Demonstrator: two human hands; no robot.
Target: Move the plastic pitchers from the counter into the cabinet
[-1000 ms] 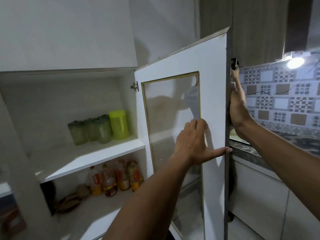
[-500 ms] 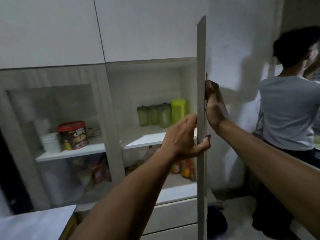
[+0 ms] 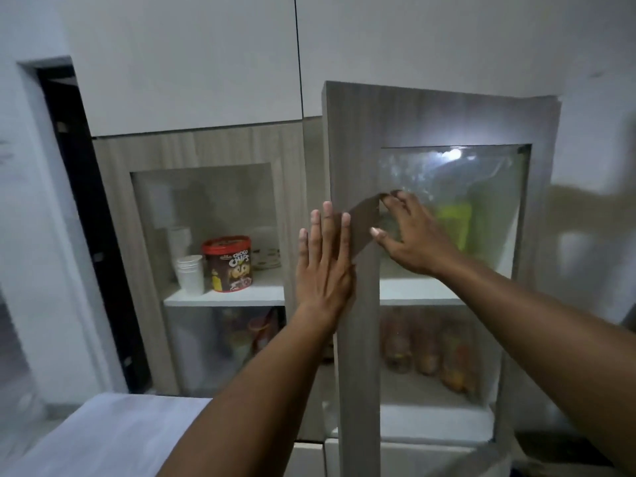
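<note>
Grey wood-grain frames the glass cabinet door (image 3: 354, 235) that both hands press on. The left arm reaches up from the lower middle of the view, and the left hand (image 3: 323, 266) lies flat with its fingers straight and close together, palm against the door's left edge where it meets the neighbouring door (image 3: 203, 149). It grips nothing. The right arm comes in from the lower right, and the right hand (image 3: 409, 235) is spread wide with fingers splayed, its fingertips (image 3: 389, 201) touching the frame's inner edge and the glass pane. It too holds nothing.

The door stands slightly ajar, its left edge out from the cabinet face. Behind its glass, on the upper shelf (image 3: 416, 290), one yellow-green plastic pitcher (image 3: 454, 228) shows, blurred by reflection; whether others stand beside it cannot be told. On the shelf below, several bottles (image 3: 426, 346) stand in a row, too hazy to count exactly.

Behind the left door's pane sit one red-lidded Choco Chips tub (image 3: 229, 263) and, just beside it on its left, one stack of white cups (image 3: 191, 273).
</note>
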